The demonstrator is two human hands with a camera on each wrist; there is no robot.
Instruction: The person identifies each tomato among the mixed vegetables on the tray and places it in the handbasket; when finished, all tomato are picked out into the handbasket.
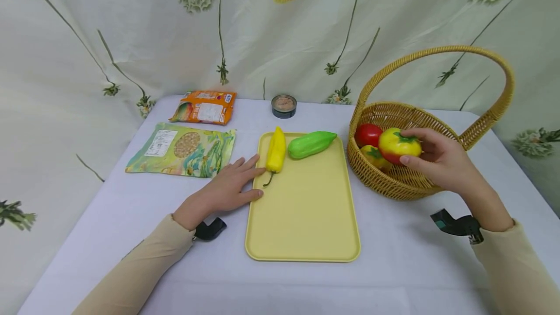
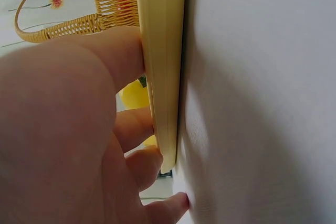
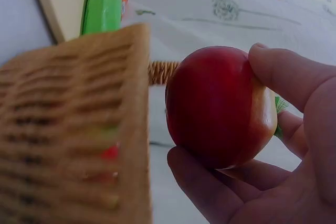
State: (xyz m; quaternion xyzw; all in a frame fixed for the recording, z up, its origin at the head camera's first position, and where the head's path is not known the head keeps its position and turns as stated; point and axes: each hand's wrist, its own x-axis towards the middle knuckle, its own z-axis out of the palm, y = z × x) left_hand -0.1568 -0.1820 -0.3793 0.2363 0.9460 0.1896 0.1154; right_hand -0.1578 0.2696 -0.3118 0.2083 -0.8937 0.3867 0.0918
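Observation:
My right hand point(image 1: 446, 162) holds a yellow-and-red fruit with a green leafy top point(image 1: 397, 146), thumb and fingers around its sides. In the right wrist view the fruit's red underside point(image 3: 212, 108) shows beside the basket rim. The fruit is above the wicker basket point(image 1: 375, 183), where a red fruit point(image 1: 368, 134) and another yellow one point(image 1: 375, 156) lie. My left hand point(image 1: 229, 187) rests at the left edge of the pale yellow tray point(image 1: 304, 218), fingers spread and touching its rim. A yellow pepper point(image 1: 276, 153) and a long green vegetable point(image 1: 311, 145) lie on the tray.
An orange snack packet point(image 1: 207, 107) and a green patterned pouch point(image 1: 183, 149) lie at the back left. A small round tin point(image 1: 284, 106) stands behind the tray. The basket's tall arched handle point(image 1: 437, 51) rises at the right. Flowered cloth hangs behind the table.

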